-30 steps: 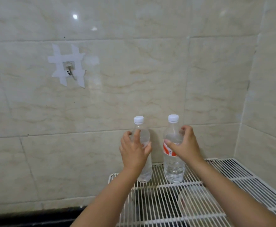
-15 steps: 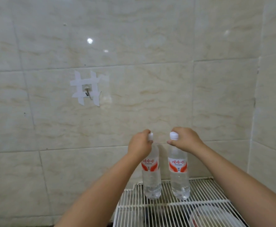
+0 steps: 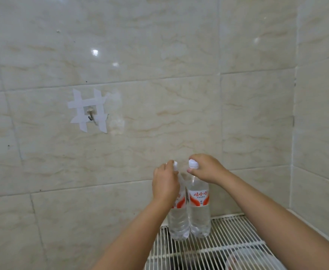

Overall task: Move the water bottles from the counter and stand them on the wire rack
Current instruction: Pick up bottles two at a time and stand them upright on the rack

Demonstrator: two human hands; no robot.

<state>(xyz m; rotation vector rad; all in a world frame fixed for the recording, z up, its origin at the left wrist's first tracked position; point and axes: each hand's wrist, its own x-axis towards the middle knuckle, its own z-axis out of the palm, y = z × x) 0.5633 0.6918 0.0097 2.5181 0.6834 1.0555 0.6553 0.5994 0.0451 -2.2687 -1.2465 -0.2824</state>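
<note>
Two clear water bottles with white caps and red-and-white labels stand upright side by side at the back left corner of the white wire rack (image 3: 228, 240). My left hand (image 3: 165, 183) grips the neck of the left bottle (image 3: 178, 225), hiding most of its label. My right hand (image 3: 206, 169) pinches the cap of the right bottle (image 3: 199, 213). The two bottles touch or nearly touch each other.
Beige marble tiles cover the wall behind and the side wall at right. A metal hook (image 3: 90, 114) held by white tape strips sits on the wall at left. A round clear container (image 3: 253, 260) shows under the rack at the bottom right.
Both hands went from the bottles' bodies up to their tops. The bottles now stand closer together. The view has tilted upward, so the rack sits lower in the frame.
</note>
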